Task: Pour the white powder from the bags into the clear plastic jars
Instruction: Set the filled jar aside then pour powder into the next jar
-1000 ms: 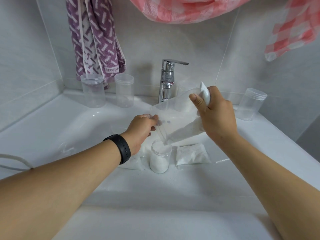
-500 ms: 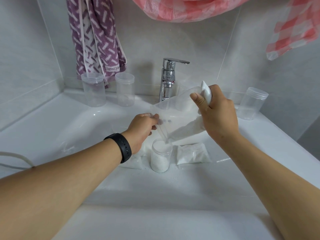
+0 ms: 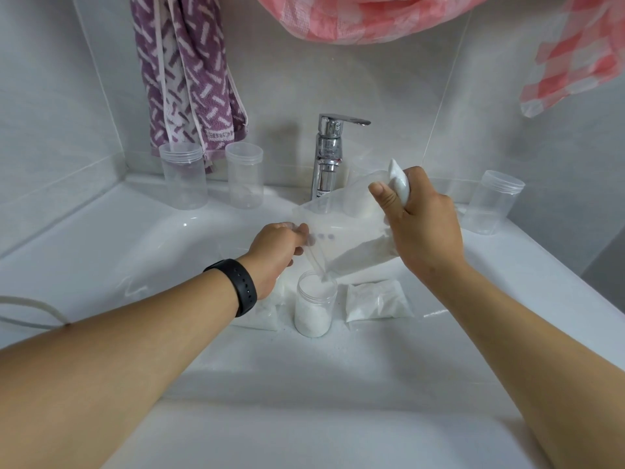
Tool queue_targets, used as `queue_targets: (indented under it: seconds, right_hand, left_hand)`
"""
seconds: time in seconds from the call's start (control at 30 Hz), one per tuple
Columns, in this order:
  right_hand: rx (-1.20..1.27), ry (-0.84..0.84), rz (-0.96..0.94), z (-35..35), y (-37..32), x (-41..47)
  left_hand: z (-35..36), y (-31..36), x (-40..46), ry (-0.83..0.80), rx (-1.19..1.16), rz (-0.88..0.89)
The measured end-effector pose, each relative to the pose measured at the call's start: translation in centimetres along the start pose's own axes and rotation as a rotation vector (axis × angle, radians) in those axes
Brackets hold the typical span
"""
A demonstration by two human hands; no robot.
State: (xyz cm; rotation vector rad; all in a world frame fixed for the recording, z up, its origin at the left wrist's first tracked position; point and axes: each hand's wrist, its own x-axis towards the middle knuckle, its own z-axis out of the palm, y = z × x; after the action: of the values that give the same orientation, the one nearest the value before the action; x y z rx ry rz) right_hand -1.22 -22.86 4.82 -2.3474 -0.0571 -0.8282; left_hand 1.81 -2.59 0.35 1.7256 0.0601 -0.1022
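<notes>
Right hand [image 3: 424, 228] gripping raised end of tilted powder bag [image 3: 345, 231], left hand [image 3: 275, 252] pinching its lower mouth, over nearly full clear plastic jar [image 3: 315, 304] in sink [image 3: 135, 238]

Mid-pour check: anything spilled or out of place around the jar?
Yes: loose white grains speckle the sink around the base of the jar being filled, so some powder has missed its mouth. Otherwise nothing stands out.

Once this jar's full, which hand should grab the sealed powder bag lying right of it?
Probably the right hand: the sealed bag lies just below it, while the left hand pinches the pouring bag across the jar.
</notes>
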Motion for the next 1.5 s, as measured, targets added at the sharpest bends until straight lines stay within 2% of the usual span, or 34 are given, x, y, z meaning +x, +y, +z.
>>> queue_targets:
  seconds: [1.5]
  right_hand:
    - [0.015, -0.011, -0.036, 0.43, 0.3, -0.12]
  left_hand:
    - [0.21, 0.15, -0.13, 0.027, 0.01, -0.047]
